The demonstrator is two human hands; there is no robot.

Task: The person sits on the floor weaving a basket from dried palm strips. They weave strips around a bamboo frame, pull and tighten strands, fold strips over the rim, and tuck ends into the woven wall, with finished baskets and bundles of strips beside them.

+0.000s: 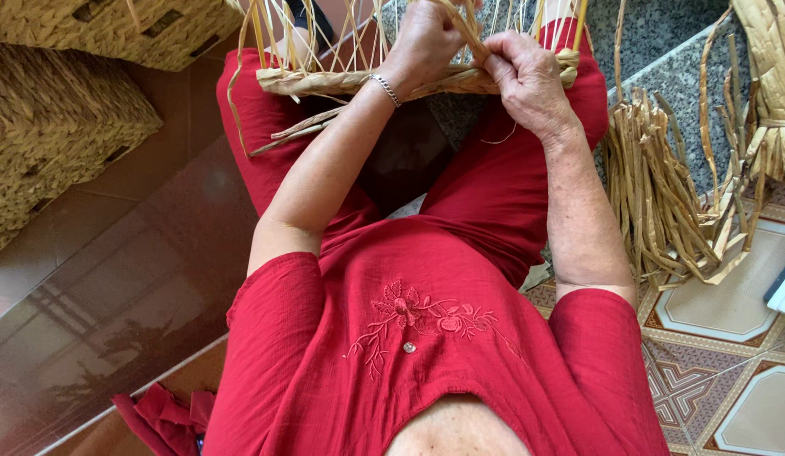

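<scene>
Weaving a half-made basket [409, 80] on the lap, over red trousers [494, 186]. Likely light, dry, springy strands, prone to cracking if bent sharply; best gripped near the woven rim. Left hand [422, 42] closed around upright strands [468, 34], wrist bent, bracelet [384, 89] showing; right hand [527, 80] pinching a strand at the rim. Loose straw bundle [663, 194] lying on the floor [730, 304] nearby.

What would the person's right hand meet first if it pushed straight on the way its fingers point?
The right hand already grips straw strands; straight on it would probably meet the left hand, though depth is unclear.
</scene>
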